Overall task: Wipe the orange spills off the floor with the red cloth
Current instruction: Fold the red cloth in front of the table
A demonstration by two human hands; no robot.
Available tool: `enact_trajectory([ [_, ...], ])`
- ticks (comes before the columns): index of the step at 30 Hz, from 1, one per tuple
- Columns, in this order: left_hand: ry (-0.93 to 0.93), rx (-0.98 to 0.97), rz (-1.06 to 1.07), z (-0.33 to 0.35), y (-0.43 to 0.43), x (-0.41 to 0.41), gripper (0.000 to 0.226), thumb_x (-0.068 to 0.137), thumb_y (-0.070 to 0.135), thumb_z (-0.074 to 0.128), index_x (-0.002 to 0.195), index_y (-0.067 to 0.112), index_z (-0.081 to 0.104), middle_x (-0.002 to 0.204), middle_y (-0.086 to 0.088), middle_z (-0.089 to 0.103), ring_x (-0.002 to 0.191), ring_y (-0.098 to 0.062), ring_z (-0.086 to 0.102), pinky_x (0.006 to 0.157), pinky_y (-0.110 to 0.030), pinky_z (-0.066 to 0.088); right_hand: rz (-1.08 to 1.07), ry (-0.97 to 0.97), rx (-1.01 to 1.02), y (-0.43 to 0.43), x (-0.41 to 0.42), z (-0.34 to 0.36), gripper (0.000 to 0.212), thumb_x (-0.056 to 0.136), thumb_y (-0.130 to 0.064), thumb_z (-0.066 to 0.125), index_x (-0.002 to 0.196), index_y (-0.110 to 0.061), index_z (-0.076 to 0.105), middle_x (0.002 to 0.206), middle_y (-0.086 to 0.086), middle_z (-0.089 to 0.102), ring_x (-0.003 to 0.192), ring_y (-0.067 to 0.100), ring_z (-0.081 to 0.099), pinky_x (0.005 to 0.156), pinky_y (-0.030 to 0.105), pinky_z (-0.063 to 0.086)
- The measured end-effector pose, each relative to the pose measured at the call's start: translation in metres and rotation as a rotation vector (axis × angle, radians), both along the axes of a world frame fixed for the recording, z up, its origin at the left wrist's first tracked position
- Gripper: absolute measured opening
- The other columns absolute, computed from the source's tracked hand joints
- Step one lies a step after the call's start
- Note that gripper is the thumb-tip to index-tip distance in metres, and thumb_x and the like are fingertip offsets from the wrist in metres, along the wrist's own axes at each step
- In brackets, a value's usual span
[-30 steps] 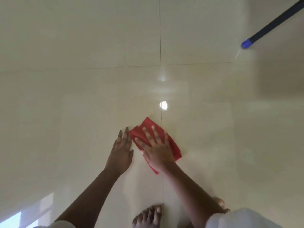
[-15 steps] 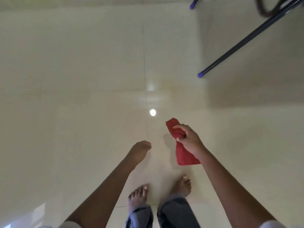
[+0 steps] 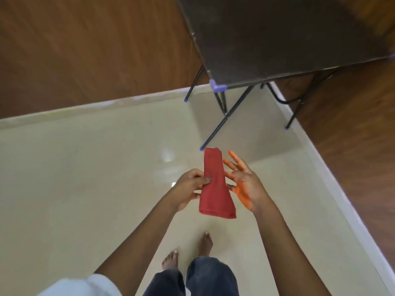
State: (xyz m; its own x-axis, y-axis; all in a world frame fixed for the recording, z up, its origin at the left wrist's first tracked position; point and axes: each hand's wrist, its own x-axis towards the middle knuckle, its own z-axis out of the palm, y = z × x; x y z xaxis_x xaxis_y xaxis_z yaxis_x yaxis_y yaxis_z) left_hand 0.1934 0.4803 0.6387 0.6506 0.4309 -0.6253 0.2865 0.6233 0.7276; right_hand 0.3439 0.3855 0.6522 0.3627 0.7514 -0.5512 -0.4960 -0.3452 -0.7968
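The red cloth [image 3: 214, 186], folded into a long strip, hangs in the air between my two hands, well above the cream tiled floor [image 3: 85, 178]. My left hand [image 3: 190, 189] pinches the cloth at its left edge with thumb and fingers. My right hand [image 3: 243, 180] is beside the cloth's right edge, palm up and fingers spread, with orange stains on the palm and fingertips. No orange spill shows on the floor in view.
A dark folding table [image 3: 288, 39] on thin black legs with blue feet [image 3: 201, 148] stands ahead to the right, in the corner of two wood-panelled walls [image 3: 85, 50]. My bare feet [image 3: 188, 253] stand on the tiles below.
I have stood up from crouching. The cloth left the floor in my right hand and is now held by my left, while the right hand has let go and spread out.
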Motion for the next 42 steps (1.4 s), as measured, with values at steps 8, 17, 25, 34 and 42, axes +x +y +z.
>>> enact_trajectory([
  [8, -0.19, 0.043, 0.086, 0.107, -0.008, 0.064, 0.016, 0.087, 0.005, 0.048, 0.075, 0.013, 0.053, 0.071, -0.002, 0.063, 0.056, -0.013, 0.058, 0.055, -0.025, 0.048, -0.066, 0.176, -0.231, -0.045, 0.049, 0.086, 0.025, 0.093, -0.031, 0.054, 0.099, -0.009, 0.063, 0.083, 0.01, 0.071, 0.07, 0.024, 0.068, 0.065, 0.034, 0.053],
  [17, -0.077, 0.184, 0.136, 0.162, -0.023, 0.163, 0.007, 0.086, 0.007, 0.054, 0.092, 0.01, 0.056, 0.088, -0.007, 0.062, 0.076, -0.02, 0.056, 0.067, -0.031, 0.044, -0.279, -0.035, 0.068, -0.06, 0.161, 0.151, 0.038, 0.086, 0.004, 0.055, 0.12, -0.012, 0.052, 0.097, 0.008, 0.066, 0.083, 0.021, 0.062, 0.069, 0.032, 0.049],
  [25, 0.031, 0.389, 0.296, 0.175, -0.032, 0.224, 0.034, 0.084, 0.001, 0.056, 0.116, 0.006, 0.049, 0.104, -0.009, 0.057, 0.087, -0.021, 0.054, 0.073, -0.033, 0.042, -0.146, -0.755, 0.143, -0.029, 0.216, 0.198, 0.046, 0.084, 0.003, 0.06, 0.117, -0.029, 0.059, 0.102, 0.003, 0.065, 0.099, 0.014, 0.06, 0.089, 0.033, 0.05],
  [34, -0.008, 0.278, 0.025, 0.217, 0.042, 0.258, 0.047, 0.09, 0.037, 0.052, 0.132, 0.018, 0.04, 0.143, -0.005, 0.033, 0.126, -0.032, 0.036, 0.099, -0.048, 0.036, 0.305, -1.15, 0.221, 0.049, 0.246, 0.281, 0.063, 0.081, 0.004, 0.059, 0.13, -0.034, 0.048, 0.074, -0.01, 0.055, 0.062, 0.006, 0.048, 0.065, 0.021, 0.04],
  [42, -0.411, 0.285, -0.371, 0.237, 0.13, 0.241, 0.08, 0.055, 0.048, 0.084, 0.119, 0.007, 0.058, 0.118, -0.01, 0.064, 0.107, -0.023, 0.061, 0.085, -0.03, 0.049, 0.529, -1.056, 0.246, 0.087, 0.25, 0.361, 0.062, 0.087, 0.007, 0.055, 0.133, -0.033, 0.045, 0.082, 0.0, 0.063, 0.073, 0.01, 0.062, 0.07, 0.021, 0.051],
])
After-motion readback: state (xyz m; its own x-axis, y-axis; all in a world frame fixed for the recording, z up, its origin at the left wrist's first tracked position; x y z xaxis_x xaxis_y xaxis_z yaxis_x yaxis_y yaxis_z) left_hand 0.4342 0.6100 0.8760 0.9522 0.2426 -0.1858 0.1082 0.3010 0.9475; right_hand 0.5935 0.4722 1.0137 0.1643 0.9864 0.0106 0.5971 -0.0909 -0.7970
